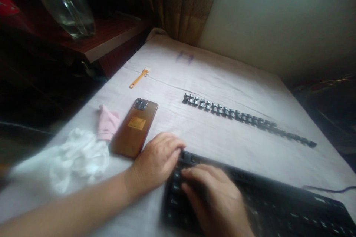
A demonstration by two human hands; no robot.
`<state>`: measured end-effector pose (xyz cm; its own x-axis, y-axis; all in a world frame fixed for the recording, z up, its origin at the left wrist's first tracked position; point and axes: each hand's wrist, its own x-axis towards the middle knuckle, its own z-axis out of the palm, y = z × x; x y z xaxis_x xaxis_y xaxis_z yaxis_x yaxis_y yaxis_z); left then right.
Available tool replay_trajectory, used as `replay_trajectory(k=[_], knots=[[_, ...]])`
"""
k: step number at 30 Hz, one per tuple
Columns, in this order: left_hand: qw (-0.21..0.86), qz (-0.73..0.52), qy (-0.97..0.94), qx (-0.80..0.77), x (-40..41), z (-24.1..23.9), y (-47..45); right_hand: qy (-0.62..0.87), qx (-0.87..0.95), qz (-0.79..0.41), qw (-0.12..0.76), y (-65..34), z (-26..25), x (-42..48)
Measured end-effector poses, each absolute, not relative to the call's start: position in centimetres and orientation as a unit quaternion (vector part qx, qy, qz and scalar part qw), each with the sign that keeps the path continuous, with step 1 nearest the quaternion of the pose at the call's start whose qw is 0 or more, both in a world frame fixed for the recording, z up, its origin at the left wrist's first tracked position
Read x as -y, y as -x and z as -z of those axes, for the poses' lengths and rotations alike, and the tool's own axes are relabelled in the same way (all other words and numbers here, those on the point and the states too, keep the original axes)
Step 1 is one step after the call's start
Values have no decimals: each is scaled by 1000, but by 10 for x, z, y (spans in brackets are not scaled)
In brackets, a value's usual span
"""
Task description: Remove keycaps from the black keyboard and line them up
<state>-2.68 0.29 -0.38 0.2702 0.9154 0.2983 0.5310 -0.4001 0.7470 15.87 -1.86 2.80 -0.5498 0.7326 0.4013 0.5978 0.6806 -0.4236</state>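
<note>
A black keyboard (278,203) lies at the near edge of a table covered with a white cloth (222,77). My left hand (158,159) rests at the keyboard's left end, fingers curled against its top corner. My right hand (217,200) lies on the left part of the keys, fingers bent down onto them and blurred. A long row of removed keycaps (244,118) stretches across the cloth beyond the keyboard. Whether either hand holds something is hidden.
A brown phone (135,127) lies face down left of my left hand. Beside it are a pink cloth (107,122) and crumpled white tissue (78,155). A small orange brush (139,77) lies further back. A glass bottle (63,2) stands on a dark shelf at left.
</note>
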Motion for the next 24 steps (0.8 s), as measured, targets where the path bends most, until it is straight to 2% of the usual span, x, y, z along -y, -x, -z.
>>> replay_trajectory(k=[12,24], knots=[[226,-340,-769,-491,-2,5,24,378,857,-80,342,-148,-21,22],[229,-338,-779,-476,-3,5,24,408,829,-111,366,-148,-24,22]])
